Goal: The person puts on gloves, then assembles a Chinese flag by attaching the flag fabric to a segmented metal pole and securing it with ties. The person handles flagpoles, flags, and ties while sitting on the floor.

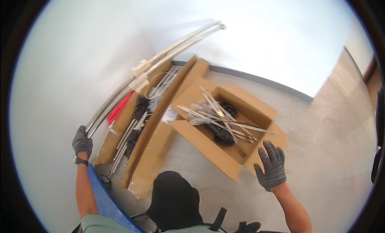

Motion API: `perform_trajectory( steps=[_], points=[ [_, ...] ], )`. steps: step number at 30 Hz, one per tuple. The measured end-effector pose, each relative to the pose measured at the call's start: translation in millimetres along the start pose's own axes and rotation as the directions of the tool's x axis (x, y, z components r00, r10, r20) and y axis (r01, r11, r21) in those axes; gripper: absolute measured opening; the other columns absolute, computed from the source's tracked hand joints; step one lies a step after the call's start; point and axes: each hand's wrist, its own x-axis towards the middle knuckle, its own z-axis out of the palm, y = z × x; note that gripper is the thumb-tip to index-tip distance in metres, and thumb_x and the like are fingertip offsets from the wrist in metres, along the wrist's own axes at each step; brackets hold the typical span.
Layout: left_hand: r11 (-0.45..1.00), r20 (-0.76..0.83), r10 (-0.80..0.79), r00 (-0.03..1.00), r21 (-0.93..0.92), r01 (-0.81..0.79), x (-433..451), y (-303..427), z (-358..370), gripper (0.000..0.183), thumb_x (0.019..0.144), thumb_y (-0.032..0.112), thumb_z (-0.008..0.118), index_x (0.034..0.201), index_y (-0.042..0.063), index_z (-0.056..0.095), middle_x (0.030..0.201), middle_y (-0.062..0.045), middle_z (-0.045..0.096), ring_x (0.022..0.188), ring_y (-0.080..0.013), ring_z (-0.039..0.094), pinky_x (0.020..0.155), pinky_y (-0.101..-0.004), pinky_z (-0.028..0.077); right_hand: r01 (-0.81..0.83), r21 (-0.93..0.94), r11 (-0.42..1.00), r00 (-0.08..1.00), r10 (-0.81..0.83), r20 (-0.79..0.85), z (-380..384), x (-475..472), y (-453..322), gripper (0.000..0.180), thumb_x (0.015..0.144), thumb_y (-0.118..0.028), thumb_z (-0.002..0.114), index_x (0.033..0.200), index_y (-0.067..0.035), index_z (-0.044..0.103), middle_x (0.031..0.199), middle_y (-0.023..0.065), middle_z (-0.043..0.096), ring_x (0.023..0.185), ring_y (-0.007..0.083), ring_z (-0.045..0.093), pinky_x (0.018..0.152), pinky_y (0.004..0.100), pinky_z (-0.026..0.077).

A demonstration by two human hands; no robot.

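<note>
My left hand [82, 144], in a grey knit glove, grips the lower end of a pair of long shiny metal tubes [111, 103]. The tubes slant up and away toward the far wall. Pale block-like pieces [140, 76] sit around them partway along. My right hand [271, 166], gloved alike, hangs with fingers apart and nothing in it, near the flap of an open cardboard box [207, 145]. Thin metal rods [221, 112] lie crossed in and over that box, with black plastic [222, 133] and clear plastic wrap [200, 108] among them.
Left of the box lies a long open carton [150, 136] holding thin rods [124, 142], black material and clear plastic. Red material [119, 109] shows beside it. A blue panel [105, 200] and a small wheel [105, 181] are near my left arm. Pale walls [264, 43] stand behind and left.
</note>
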Motion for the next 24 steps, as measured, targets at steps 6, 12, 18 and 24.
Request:
perform_trajectory(
  steps=[6,12,18,24],
  points=[
    [0.731,-0.154,0.628,0.763,-0.221,-0.646,11,214,-20,0.024,0.077,0.004,0.062,0.100,0.008,0.064,0.091,-0.017,0.067,0.084,-0.0384,0.066,0.074,-0.0477,0.052,-0.151,-0.297,0.943,0.970,0.084,-0.226,-83,-10,3,0.073,0.085,-0.028,0.070,0.151,-0.015,0.040,0.160,0.0189,0.030,0.150,0.0364,0.025,0.120,0.0545,0.013],
    [0.269,-0.254,0.883,0.395,-0.414,-0.869,-49,400,-50,0.021,0.077,0.010,0.061,0.098,0.009,0.064,0.082,-0.013,0.064,0.079,-0.0333,0.065,0.071,-0.0452,0.050,-0.361,-0.330,0.872,0.924,0.383,0.002,-98,-65,21,0.099,0.070,-0.028,0.083,0.152,-0.006,0.033,0.156,0.0197,0.034,0.148,0.0379,0.026,0.121,0.0542,0.017],
    [0.033,-0.279,0.947,0.160,-0.411,-0.911,-116,487,-82,0.011,0.080,0.008,0.062,0.090,0.009,0.066,0.083,-0.012,0.067,0.081,-0.0324,0.067,0.068,-0.0441,0.050,-0.518,-0.311,0.797,0.828,0.559,0.054,-60,-174,46,0.109,0.065,-0.028,0.086,0.153,-0.002,0.027,0.146,0.0263,0.042,0.135,0.0435,0.040,0.115,0.0543,0.030],
    [-0.101,-0.393,0.919,0.040,-0.333,-0.938,-141,506,-101,0.006,0.084,0.012,0.062,0.088,0.011,0.066,0.080,-0.009,0.065,0.079,-0.0260,0.066,0.065,-0.0418,0.050,-0.423,-0.205,0.883,0.903,0.391,-0.177,-17,-248,57,0.098,0.068,-0.021,0.085,0.149,0.001,0.032,0.138,0.0282,0.048,0.122,0.0469,0.050,0.104,0.0540,0.042]
  ],
)
